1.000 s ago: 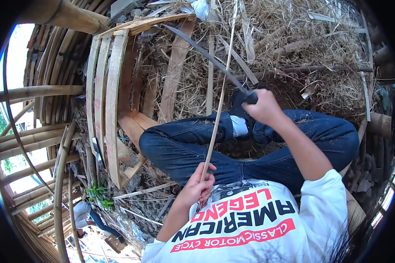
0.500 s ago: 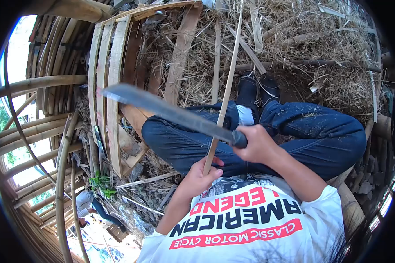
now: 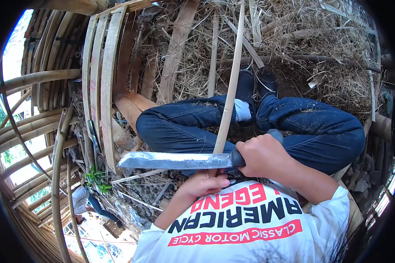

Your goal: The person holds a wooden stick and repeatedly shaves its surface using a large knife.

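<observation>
A long bamboo strip runs from the top of the view down to my left hand, whose fingers are wrapped round its lower end. My right hand grips the dark handle of a machete. The broad metal blade points left and lies across the strip, just above my left hand. Its edge against the strip is too small to judge. Both hands are close to my lap, between my crossed legs in blue jeans and my white printed shirt.
A wooden slatted frame stands at the left. Shavings cover the ground ahead, with planks and poles among them. Bamboo poles form a structure at the far left. Another person is at the lower left.
The machete has come down and swung from a slant to nearly level, now crossing the strip close to my left hand. My right hand has moved slightly right.
</observation>
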Tool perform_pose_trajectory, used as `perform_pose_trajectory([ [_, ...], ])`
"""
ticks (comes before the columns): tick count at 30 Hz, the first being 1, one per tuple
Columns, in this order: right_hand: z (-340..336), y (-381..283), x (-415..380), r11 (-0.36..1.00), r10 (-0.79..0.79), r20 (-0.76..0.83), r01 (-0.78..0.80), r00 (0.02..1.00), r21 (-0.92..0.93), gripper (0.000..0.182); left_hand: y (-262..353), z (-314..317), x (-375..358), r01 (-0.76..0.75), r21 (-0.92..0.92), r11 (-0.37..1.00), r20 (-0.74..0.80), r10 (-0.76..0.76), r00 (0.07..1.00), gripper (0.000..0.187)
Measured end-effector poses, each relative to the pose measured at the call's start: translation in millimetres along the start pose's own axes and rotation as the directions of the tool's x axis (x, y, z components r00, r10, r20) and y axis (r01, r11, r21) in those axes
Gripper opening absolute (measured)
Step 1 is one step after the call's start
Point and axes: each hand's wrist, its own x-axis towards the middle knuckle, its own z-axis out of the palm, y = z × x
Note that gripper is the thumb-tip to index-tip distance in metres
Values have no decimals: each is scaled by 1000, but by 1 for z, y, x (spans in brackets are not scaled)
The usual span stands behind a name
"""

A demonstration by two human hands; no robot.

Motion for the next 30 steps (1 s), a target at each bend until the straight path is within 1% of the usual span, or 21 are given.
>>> perform_pose_trajectory([
  [1,-2,-1,-1,1000,27,37,-27,999,-8,28,0,2,1,2,-6,1000,2,-2,1000,36],
  [3,-6,-3,-1,999,53,72,-53,996,-4,27,1,10,2,-9,149,989,-77,21,997,32],
  [4,-6,-4,-1,997,77,99,-77,992,2,27,3,14,2,-8,145,989,-75,19,997,32],
  [6,-3,-4,-3,996,89,94,-88,992,-13,27,5,19,2,-4,274,962,-94,31,995,30],
  [7,-1,-3,-4,995,103,83,-101,991,-27,26,3,17,3,-1,268,963,-95,28,995,30],
  [8,0,0,-5,994,104,91,-102,990,-27,26,-1,14,5,-90,319,943,-36,107,994,30],
  [9,1,4,-4,990,138,13,-137,990,-41,26,-5,10,8,-181,363,914,28,184,983,30],
  [10,0,8,-3,983,170,-65,-173,983,-54,26,-7,4,9,-183,302,936,71,169,983,31],
  [11,-3,11,-2,983,171,-60,-174,984,-56,26,-8,0,12,-157,283,946,68,144,987,39],
  [13,-10,13,-1,977,187,0,-187,982,-99,24,-2,7,10,-120,315,941,57,107,993,38],
  [17,-10,15,2,980,154,-38,-157,987,-122,25,-3,6,11,-111,305,946,40,104,994,39],
  [18,-8,16,3,981,150,-35,-153,988,-123,25,-2,7,10,-130,318,939,55,119,991,39],
  [20,-5,18,2,986,132,-116,-142,984,-85,23,-3,7,10,-148,326,934,66,133,989,39],
  [23,-3,19,1,985,134,-130,-147,982,-92,22,-4,6,11,-164,311,936,84,145,986,39],
  [28,0,19,1,983,128,-159,-146,979,-107,22,-3,6,11,-170,346,923,97,145,985,40],
  [30,2,20,2,982,130,-160,-149,979,-114,21,-1,7,9,-157,335,929,83,137,987,40],
])
